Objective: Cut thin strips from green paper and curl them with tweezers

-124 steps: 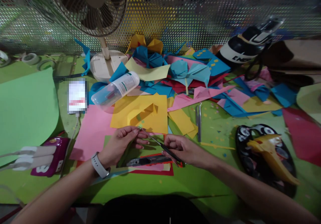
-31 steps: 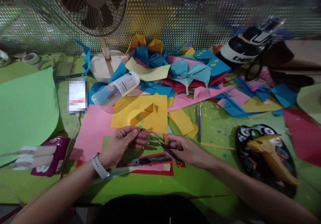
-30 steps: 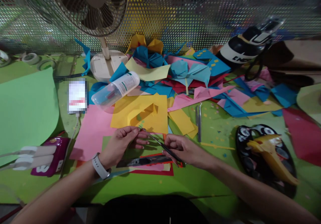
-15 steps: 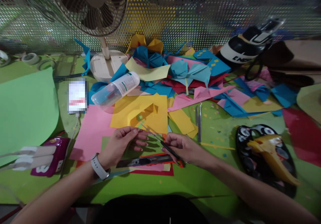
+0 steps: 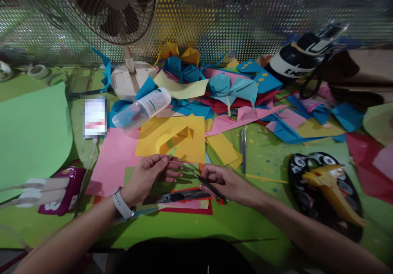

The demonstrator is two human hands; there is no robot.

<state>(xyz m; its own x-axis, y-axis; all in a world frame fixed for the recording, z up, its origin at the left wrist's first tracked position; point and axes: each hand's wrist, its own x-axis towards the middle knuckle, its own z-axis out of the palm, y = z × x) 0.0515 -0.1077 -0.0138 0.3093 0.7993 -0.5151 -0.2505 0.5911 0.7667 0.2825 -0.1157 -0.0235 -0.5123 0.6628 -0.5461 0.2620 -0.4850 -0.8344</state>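
Note:
My left hand (image 5: 150, 173), wearing a white wristband watch (image 5: 122, 204), pinches a tiny scrap of paper (image 5: 170, 156) between thumb and forefinger; the other fingers are loosely stretched. My right hand (image 5: 225, 182) is wrapped round black-handled scissors (image 5: 208, 184), whose thin blades point left at the left fingertips. Their tips are hard to make out there. Beneath the hands lie a cutter knife (image 5: 172, 197) and stacked coloured sheets. Just beyond sits a yellow sheet (image 5: 187, 122) with a folded yellow paper strip (image 5: 176, 139) and green bits on it.
Behind lie a clear bottle (image 5: 141, 108), a heap of folded paper (image 5: 227, 85) and a fan (image 5: 130, 75). Tweezers (image 5: 243, 149) and a black tray with a yellow tool (image 5: 328, 188) are to the right. A phone (image 5: 95, 116) and purple charger (image 5: 61, 192) stand left.
The scissors' blades have dropped slightly and now look closer together by the left fingertips. Both hands stay in nearly the same place.

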